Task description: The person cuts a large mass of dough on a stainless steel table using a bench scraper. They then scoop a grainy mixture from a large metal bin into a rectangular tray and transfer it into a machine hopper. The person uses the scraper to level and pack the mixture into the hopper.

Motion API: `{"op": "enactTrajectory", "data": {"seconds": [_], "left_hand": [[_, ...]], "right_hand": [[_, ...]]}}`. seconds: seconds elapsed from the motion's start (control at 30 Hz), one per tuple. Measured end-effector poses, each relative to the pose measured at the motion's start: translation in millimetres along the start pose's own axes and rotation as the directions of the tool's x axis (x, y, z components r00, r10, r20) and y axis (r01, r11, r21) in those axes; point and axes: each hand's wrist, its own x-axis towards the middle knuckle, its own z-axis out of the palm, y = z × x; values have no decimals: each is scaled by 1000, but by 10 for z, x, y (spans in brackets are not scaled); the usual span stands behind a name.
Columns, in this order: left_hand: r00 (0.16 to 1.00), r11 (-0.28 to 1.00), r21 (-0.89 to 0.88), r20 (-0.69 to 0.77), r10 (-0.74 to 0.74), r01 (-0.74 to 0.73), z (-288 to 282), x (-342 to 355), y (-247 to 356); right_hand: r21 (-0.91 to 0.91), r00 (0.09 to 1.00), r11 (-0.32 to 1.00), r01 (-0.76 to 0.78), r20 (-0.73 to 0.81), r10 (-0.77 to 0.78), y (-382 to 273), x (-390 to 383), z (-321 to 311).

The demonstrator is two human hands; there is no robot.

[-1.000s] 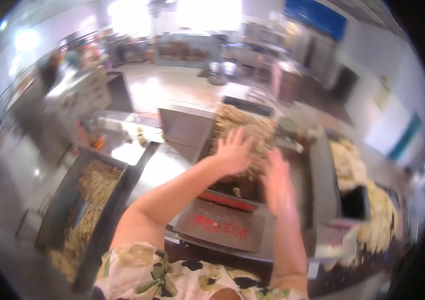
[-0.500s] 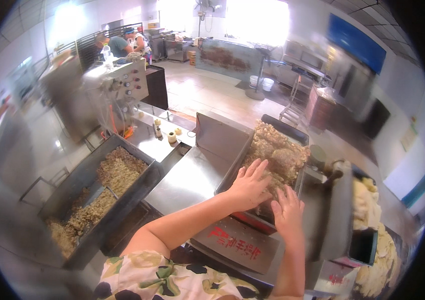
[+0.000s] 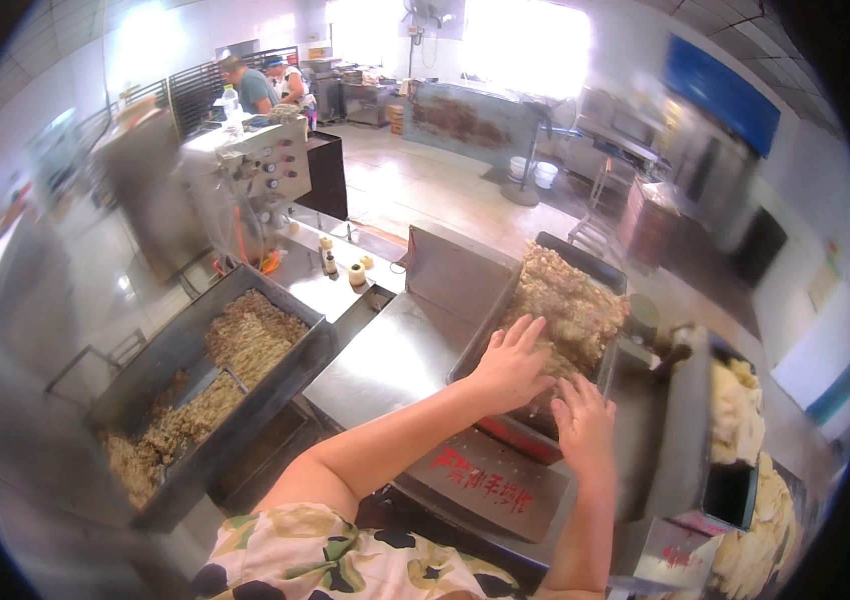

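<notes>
Heap [image 3: 573,300] more exposed beyond left hand [image 3: 505,376], right hand [image 3: 585,425] than second ago.

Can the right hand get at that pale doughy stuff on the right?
Probably not straight across: a metal panel stands between the right hand and the pale doughy stuff, so it would likely need to go over or around.

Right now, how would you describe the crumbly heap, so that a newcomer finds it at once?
Start from the shiny steel worktop in mid-picture; just right of it is a metal container. Inside is the brownish heap, with left hand and right hand at its near side. The dark trough at left holds similar mix, but no hands are there.
</notes>
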Motion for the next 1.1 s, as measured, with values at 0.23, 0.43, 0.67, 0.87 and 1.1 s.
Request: {"op": "enactTrajectory", "data": {"seconds": [0.23,0.43,0.67,0.87,1.1], "left_hand": [[996,998,58,-85,31,-26,19,-95,30],[985,996,71,-158,66,-55,-14,-166,60],[983,996,67,-170,64,-53,-61,-205,99],[987,995,85,-146,61,-49,-63,-237,93],[997,994,106,-72,29,-21,-5,-102,121]], "right_hand": [[-3,999,999,-48,17,48,-113,-107,-43],[-1,998,999,-55,28,55,-152,-163,-67],[-10,998,998,-59,20,59,-169,-209,-71],[-11,999,999,-47,3,47,-159,-248,-17],[6,1000,1000,-7,-17,7,-49,-179,-8]]}}
